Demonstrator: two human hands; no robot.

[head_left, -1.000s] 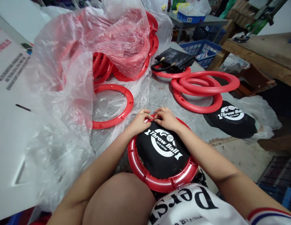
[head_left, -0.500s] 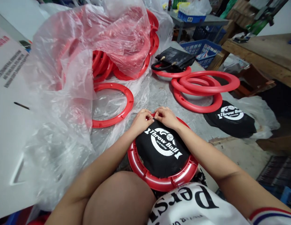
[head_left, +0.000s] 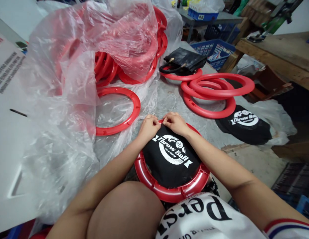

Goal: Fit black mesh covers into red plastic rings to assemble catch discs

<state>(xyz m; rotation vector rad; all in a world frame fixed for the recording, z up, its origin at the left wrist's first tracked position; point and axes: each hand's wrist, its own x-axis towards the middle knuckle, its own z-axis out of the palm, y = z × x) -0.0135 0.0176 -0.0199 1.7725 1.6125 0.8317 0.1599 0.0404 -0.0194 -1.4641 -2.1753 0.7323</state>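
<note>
Fingertips (head_left: 157, 124) of left hand (head_left: 149, 126) and right hand (head_left: 176, 123) pinched the red plastic ring (head_left: 156, 189), hiding where it met round black fabric (head_left: 169, 177).

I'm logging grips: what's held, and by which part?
Left hand and right hand pinch at the far edge of the black cloth, by the far side of the red ring; exact grip hidden.

The left hand (head_left: 149, 126) and right hand (head_left: 175, 123) sit close together, each grip at the far edge of a black "Throw Ball" fabric disc (head_left: 156, 166) lying inside a red plastic ring (head_left: 154, 186). On the grey surface (head_left: 166, 104), clear plastic (head_left: 74, 71) partly covers heaped red rings (head_left: 104, 68); a black handbag (head_left: 188, 61), stacked rings (head_left: 248, 87) and another printed disc (head_left: 259, 134) lie to the right.
</note>
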